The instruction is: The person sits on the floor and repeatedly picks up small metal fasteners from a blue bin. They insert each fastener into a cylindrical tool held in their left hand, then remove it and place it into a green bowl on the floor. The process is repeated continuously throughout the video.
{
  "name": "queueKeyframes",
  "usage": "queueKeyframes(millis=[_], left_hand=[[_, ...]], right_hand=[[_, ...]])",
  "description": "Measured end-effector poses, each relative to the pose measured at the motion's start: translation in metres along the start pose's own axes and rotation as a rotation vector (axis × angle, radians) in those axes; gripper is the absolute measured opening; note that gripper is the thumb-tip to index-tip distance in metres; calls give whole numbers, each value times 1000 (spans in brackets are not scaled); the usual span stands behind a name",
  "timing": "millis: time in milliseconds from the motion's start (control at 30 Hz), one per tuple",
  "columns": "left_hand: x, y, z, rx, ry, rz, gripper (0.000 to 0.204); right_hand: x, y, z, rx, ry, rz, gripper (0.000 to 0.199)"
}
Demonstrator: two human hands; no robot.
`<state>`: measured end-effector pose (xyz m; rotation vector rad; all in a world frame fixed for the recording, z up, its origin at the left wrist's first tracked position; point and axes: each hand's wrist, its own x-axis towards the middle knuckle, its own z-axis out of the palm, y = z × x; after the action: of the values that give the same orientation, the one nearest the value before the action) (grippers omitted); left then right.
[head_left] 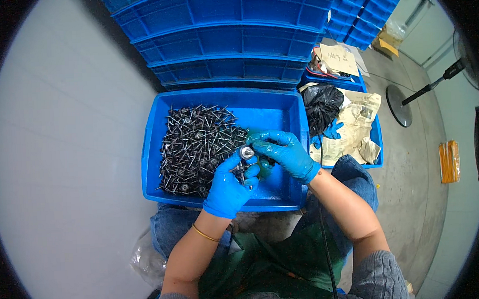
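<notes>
Over the blue bin (276,201), my left hand (225,190) in a blue glove is closed round a small metal part with a round, disc-like head (246,152). Its head faces up, and a thin shaft seems to hang below, partly hidden by the fingers. My right hand (289,157), also gloved and wet-looking, is bent close beside that head with thumb and fingers drawn together. Whatever lies in its fingers is hidden, with something dark green showing beneath. A heap of similar shafted metal parts (196,146) fills the bin's left and middle.
Stacked blue crates (229,43) rise just behind the bin. To the right, another blue crate (378,143) holds brown paper (353,126) and a black plastic bag (322,106). A dark cable (324,226) hangs by my right arm. A fan stand (400,106) is on the floor.
</notes>
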<state>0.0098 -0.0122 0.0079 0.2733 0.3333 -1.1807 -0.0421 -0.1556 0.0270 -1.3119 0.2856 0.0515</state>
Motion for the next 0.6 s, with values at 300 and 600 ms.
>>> queueKeyframes(millis=[300,600], left_hand=[[6,-1,-14,-51,-92,25,20],[7,-2,-15,-81,-79,29,26]], right_hand=[[-1,4,3,165,-40,83,25],[-1,8,0,-37,-57,-29,35]])
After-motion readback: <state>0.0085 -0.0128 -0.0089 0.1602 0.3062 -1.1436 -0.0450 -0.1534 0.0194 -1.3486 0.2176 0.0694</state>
